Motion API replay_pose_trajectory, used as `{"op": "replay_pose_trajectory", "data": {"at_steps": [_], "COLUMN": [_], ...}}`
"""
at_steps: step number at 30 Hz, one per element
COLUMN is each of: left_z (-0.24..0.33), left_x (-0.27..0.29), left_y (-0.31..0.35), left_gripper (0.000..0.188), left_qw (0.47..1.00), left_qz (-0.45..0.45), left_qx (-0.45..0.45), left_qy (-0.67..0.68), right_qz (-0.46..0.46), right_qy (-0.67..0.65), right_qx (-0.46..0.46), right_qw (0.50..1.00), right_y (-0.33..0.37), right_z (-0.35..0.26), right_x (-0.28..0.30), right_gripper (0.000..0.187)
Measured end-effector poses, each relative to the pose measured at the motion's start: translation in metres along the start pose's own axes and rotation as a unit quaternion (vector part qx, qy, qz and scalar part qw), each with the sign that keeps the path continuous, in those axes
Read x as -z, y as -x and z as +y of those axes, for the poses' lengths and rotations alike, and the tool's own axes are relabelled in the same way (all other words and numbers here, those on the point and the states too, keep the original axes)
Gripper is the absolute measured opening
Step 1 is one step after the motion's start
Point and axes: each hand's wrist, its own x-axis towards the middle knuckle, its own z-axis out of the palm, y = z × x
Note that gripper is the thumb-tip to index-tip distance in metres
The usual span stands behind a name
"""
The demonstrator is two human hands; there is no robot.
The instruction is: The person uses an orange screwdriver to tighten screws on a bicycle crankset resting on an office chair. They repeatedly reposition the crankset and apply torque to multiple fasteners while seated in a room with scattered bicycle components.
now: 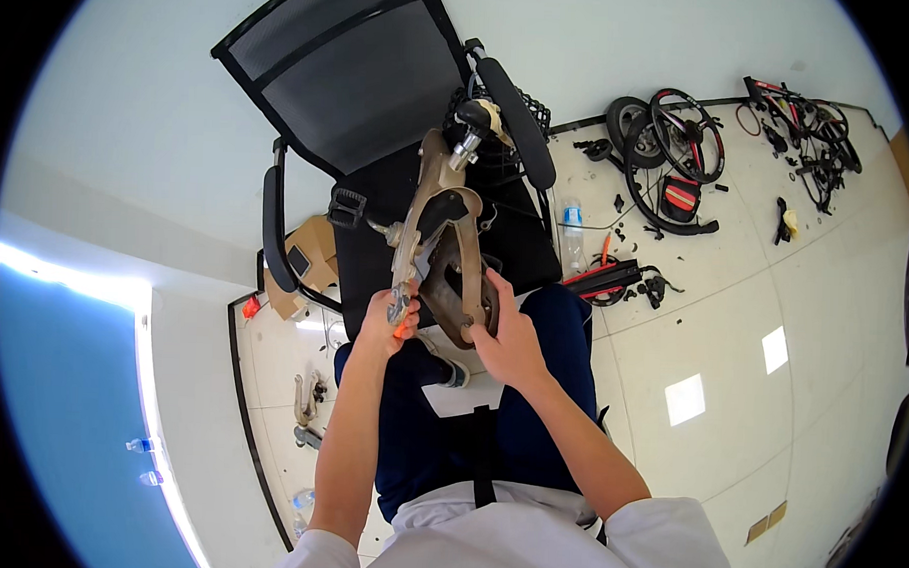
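Observation:
A worn, brownish-grey metal frame part (409,244), seemingly from a bike, leans on the black chair seat with its two arms toward me. My left hand (385,319) is closed at the near end of its left arm. Something orange (406,329) pokes out by those fingers; its kind is hidden. My right hand (511,336) grips the near end of the curved right arm, thumb on top. At the far end a silver post with a black knob (472,114) sticks up. A black pedal (347,208) lies left of the frame part on the seat.
The black mesh office chair (357,75) faces me, armrests on both sides. Along the right wall lie bike wheels (688,135), a dismantled bike (810,126) and small parts. A plastic bottle (572,233) stands beside the chair. On the left are a cardboard box (316,244) and metal parts (306,404).

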Motion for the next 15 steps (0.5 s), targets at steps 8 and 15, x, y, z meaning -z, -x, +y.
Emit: {"op": "replay_pose_trajectory", "data": {"at_steps": [8, 15], "left_z": [-0.006, -0.025], "left_x": [0.012, -0.014], "left_y": [-0.016, -0.013], "left_gripper": [0.016, 0.019], "left_qw": [0.904, 0.969], "left_qz": [-0.183, -0.073], "left_qx": [0.107, 0.019], "left_qy": [0.371, 0.235], "right_qz": [0.003, 0.004], "right_qy": [-0.015, -0.002], "right_qx": [0.007, 0.004], "right_qw": [1.000, 1.000], "right_y": [-0.003, -0.001], "right_z": [0.008, 0.007], "right_x": [0.002, 0.004], "right_gripper": [0.076, 0.074]}}
